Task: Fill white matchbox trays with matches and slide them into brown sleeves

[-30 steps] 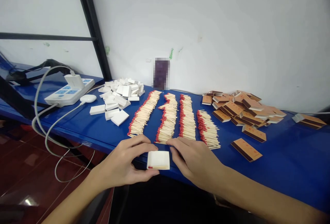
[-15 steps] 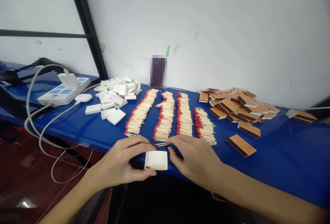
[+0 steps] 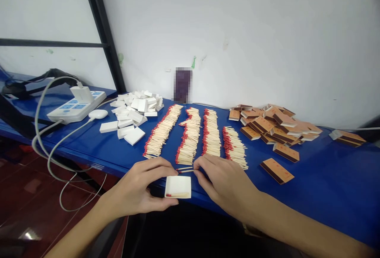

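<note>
Blue tabletop (image 3: 326, 186) runs along a white wall (image 3: 267, 32), and both hands are at its near edge. The left hand (image 3: 139, 190) has a white tray (image 3: 178, 184) in its grip. The thumb lies along the tray's near side and the fingers curl over its far left corner, closed just enough to pin the shallow card box without crushing it. The tray sits open side up and level at the very lip of the tabletop. I judge it is kept level so that the few matches (image 3: 177, 195) lying along its near wall, red heads to the left, do not roll.

Just beyond the grip, between the fingertips of both hands, two loose matches (image 3: 184, 169) lie on the tabletop, heads also to the left. The right hand (image 3: 225, 183) is set to the right of the tray, fingers bent and drawn together, with their tips at the bare ends of those two sticks. Whether its grip has closed on them or only touches them I cannot tell.

Farther out from the grip lie four rows of matches (image 3: 190, 139), all laid crosswise with heads on the left, which likely makes them easy to take by the wooden end. Out to the left of the grip is a heap of white trays (image 3: 133, 111), and past it a power strip (image 3: 75, 105). Out to the right are a pile of brown sleeves (image 3: 276, 125) and one single sleeve (image 3: 277, 171) apart from it, nearer the right hand.
</note>
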The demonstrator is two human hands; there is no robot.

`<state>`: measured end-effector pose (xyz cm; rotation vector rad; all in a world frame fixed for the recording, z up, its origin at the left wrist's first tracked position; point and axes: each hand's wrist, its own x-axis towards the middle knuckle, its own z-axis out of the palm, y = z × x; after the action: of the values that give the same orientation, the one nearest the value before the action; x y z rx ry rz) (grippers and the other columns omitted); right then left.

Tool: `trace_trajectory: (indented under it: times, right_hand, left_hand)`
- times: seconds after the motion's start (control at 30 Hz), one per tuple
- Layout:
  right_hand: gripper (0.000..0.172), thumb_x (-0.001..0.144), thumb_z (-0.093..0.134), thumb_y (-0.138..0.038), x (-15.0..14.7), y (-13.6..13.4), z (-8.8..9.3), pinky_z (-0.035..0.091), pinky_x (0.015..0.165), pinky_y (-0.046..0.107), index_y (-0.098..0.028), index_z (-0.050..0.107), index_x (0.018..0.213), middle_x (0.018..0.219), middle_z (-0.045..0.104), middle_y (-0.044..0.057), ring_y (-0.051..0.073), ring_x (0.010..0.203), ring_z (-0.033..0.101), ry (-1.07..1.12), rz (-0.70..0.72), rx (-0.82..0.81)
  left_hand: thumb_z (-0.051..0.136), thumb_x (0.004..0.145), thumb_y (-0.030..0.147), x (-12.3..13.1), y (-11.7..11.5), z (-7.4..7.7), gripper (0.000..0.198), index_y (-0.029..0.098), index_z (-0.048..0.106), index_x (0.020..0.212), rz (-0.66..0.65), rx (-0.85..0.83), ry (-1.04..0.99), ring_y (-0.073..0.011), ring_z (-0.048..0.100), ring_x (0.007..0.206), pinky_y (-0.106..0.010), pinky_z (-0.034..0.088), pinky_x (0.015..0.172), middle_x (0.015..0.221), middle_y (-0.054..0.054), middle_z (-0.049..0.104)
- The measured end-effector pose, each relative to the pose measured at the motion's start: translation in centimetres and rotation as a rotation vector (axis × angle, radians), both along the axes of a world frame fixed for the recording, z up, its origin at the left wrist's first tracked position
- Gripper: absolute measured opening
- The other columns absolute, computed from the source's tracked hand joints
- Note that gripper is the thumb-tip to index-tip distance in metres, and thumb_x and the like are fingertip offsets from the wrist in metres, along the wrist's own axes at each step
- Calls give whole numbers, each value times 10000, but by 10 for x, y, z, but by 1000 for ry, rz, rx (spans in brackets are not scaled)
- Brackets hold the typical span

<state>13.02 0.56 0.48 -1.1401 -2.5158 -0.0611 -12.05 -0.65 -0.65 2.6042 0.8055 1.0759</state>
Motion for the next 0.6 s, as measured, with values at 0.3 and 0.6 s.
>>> trace_trajectory:
  times: [0.3,0.6]
  right_hand:
    - [193,994,426,-122,-4,0,1,372,645,326,-181,541,851,756,601,26,195,667,538,53,91,235]
    - [179,1027,390,-159,-8,-14,6,402,654,292,-182,532,920,804,610,22,160,692,511,200,337,99]
  left_hand:
    - [815,811,268,-1,0,-1,375,181,607,1111,-12,27,-19,-169,689,842,-238,550,736,983,-57,701]
    - [816,786,249,2,-1,-1,354,188,591,1052,-14,-18,-39,-159,665,777,-248,525,694,920,-33,691]
